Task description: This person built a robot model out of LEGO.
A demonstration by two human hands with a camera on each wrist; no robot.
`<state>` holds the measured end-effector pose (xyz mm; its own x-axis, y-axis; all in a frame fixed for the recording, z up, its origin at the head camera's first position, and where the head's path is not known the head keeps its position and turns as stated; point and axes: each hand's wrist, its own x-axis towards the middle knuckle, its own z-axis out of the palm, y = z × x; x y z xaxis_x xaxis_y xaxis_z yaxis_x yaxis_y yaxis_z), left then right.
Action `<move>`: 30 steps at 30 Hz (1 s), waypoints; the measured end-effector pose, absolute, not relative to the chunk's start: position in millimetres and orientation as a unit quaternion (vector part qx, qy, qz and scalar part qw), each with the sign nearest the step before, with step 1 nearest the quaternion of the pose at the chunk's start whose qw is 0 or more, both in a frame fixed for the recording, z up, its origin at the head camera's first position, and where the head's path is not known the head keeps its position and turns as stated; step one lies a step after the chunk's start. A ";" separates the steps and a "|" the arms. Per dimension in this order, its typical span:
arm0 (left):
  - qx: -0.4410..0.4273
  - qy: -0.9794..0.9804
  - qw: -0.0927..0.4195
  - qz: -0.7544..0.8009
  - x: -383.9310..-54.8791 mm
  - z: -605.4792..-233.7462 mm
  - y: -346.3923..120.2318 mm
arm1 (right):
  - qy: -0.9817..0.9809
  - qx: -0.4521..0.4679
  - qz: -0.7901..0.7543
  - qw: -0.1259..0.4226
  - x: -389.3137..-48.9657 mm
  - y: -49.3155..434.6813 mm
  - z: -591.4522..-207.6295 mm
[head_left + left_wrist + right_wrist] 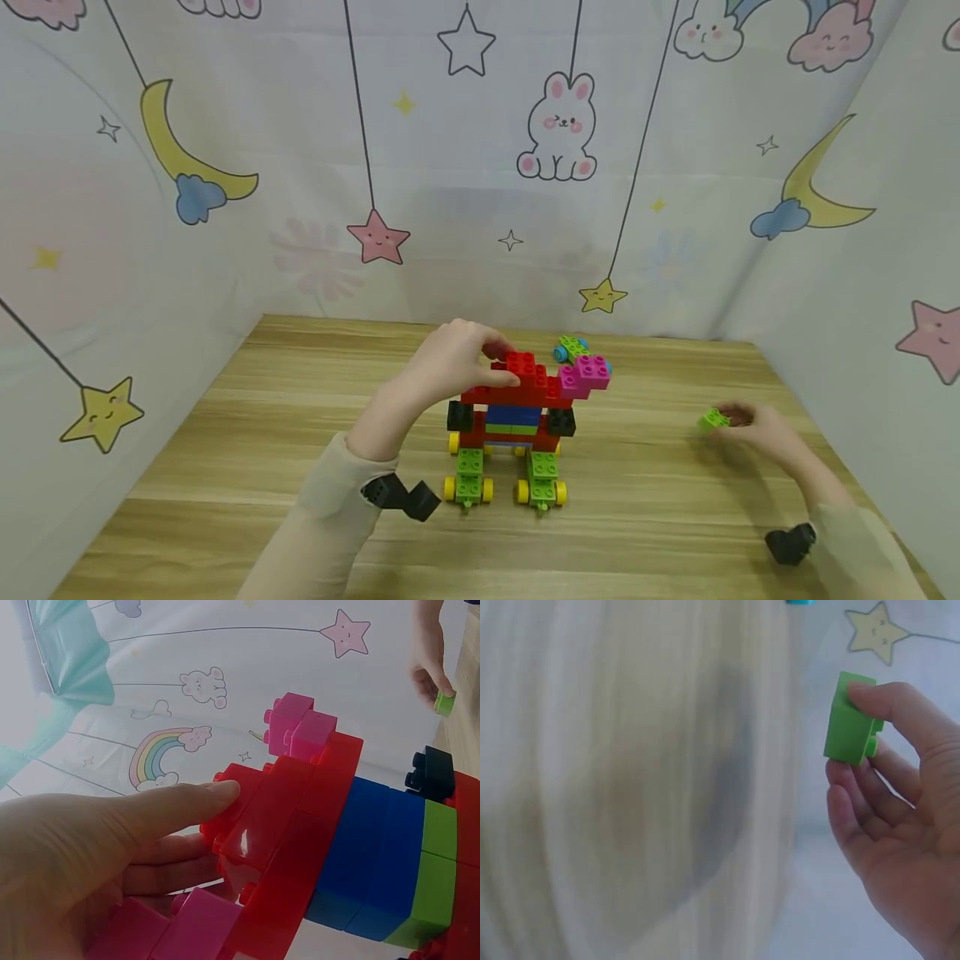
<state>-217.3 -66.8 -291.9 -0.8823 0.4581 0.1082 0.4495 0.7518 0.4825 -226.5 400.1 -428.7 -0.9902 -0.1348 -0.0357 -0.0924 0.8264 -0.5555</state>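
A toy brick model (513, 425) stands on the table, with red bricks on top, blue and lime layers in the middle and wheeled green bases below. My left hand (457, 362) grips the red top bricks (262, 817), thumb on the near side and fingers on the far side. Pink bricks (585, 375) stick out at the model's right end. Off to the right, my right hand (761, 433) pinches a small lime-green brick (847, 724) between thumb and fingers, its studs turned toward the palm. That brick is held above the table, apart from the model.
Behind the model lies a small green piece with blue wheels (572, 348), partly hidden by the pink bricks. The wooden table (300, 400) ends against a patterned cloth (465, 167) at the back and sides. Black wrist cameras (401, 496) are worn on both wrists.
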 end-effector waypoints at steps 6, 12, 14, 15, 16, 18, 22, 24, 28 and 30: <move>0.240 0.935 0.013 0.260 -218.0 -293.0 -66.8 | 0.956 -0.080 -0.284 0.006 -236.5 381.0 -408.6; 0.237 0.934 0.013 0.266 -218.0 -293.4 -67.7 | 0.954 -0.097 -0.282 -0.035 -245.8 351.2 -379.3; 0.237 0.934 0.013 0.267 -218.0 -293.4 -67.9 | 0.950 -0.100 -0.291 -0.041 -247.6 340.7 -369.1; 0.236 0.934 0.014 0.267 -218.0 -293.3 -67.9 | 0.948 -0.102 -0.299 -0.041 -248.0 335.1 -363.7; 0.235 0.934 0.014 0.268 -218.0 -293.3 -67.9 | 0.945 -0.105 -0.307 -0.040 -248.6 329.6 -358.5; 0.235 0.934 0.014 0.268 -218.3 -293.4 -67.8 | 0.939 -0.114 -0.323 -0.040 -249.5 318.4 -347.9; 0.237 0.934 0.010 0.267 -219.3 -294.3 -67.2 | 0.927 -0.141 -0.346 -0.043 -249.7 296.7 -327.8; 0.240 0.934 0.008 0.266 -219.7 -294.5 -66.9 | 0.921 -0.153 -0.355 -0.046 -249.5 286.3 -319.0; 0.239 0.934 0.007 0.266 -219.6 -293.8 -66.9 | 0.919 -0.166 -0.354 -0.048 -250.4 266.8 -303.8; 0.238 0.934 0.009 0.267 -219.5 -293.4 -67.0 | 0.918 -0.177 -0.353 -0.047 -250.5 256.9 -296.2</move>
<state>-219.5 -67.0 -293.4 -0.8865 0.4495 0.1096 0.4395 0.7439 0.5034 -250.5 256.9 -296.2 -0.9333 -0.2911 0.2103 -0.3570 0.6883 -0.6315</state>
